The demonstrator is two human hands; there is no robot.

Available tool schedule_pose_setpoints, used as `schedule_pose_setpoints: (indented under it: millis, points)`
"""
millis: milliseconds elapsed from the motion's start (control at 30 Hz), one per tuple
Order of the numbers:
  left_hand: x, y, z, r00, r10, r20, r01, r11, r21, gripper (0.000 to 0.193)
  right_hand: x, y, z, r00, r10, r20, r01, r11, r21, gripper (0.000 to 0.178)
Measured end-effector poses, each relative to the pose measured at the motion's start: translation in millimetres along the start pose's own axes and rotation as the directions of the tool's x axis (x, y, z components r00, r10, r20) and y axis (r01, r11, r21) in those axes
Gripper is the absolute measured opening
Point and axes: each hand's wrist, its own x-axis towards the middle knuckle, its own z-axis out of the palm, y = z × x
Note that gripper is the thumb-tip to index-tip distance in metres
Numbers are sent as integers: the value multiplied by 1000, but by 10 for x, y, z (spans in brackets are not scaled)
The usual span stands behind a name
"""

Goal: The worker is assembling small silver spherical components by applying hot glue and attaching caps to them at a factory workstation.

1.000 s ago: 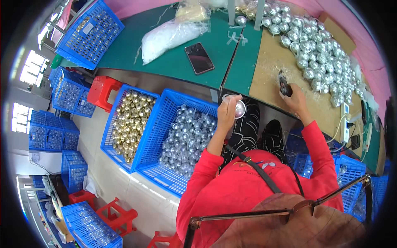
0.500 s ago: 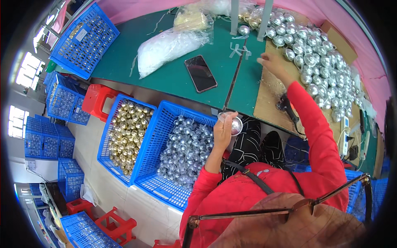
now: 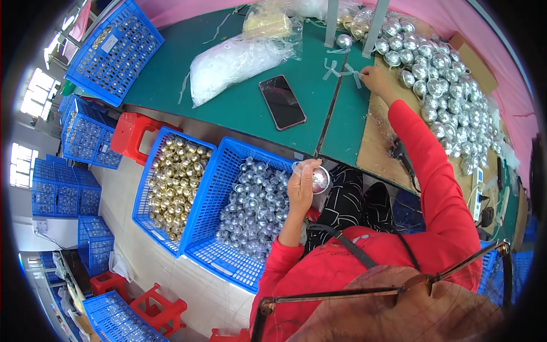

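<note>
My left hand (image 3: 302, 185) is closed around a shiny silver ball (image 3: 321, 180) with a clear plastic rim, held over my lap beside the crate of silver balls. Over the green table, my right hand (image 3: 376, 81) has its fingers pinched together at the end of a thin translucent strip (image 3: 358, 78). More such strips (image 3: 331, 69) lie just left of it, close to the seam in the table. A large heap of silver balls (image 3: 436, 88) in clear plastic spreads to the right of this hand, on a brown board (image 3: 377, 128).
A phone (image 3: 282, 102) and a bag of white material (image 3: 236, 65) lie on the green table (image 3: 228, 122). Two grey posts (image 3: 376, 28) rise at the back. Left of my lap stand blue crates of silver balls (image 3: 256, 205) and gold balls (image 3: 176, 188), near a red stool (image 3: 134, 137).
My right hand has come down to the strips, and its fingers have closed on one. My left hand still holds the silver ball, turned slightly. The view has shifted a little.
</note>
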Motion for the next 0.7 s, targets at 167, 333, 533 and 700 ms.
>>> schedule_pose_setpoints:
  millis: [167, 333, 533, 700]
  points:
    - [121, 117, 16, 984, 171, 57, -178, 974, 142, 29, -426, -21, -304, 973, -229, -18, 229, 964, 135, 15]
    - [177, 312, 207, 991, 87, 105, -99, 988, 114, 30, -1227, -523, -635, 891, -454, -13, 445, 867, 226, 9]
    - [61, 310, 405, 983, -45, 180, 53, 998, -38, 35, -1866, -694, -796, 787, -617, 3, 601, 768, 223, 6]
    - [-134, 349, 518, 968, -139, 211, 149, 988, -32, 36, -2122, -620, -820, 745, -667, -16, 647, 716, 261, 6]
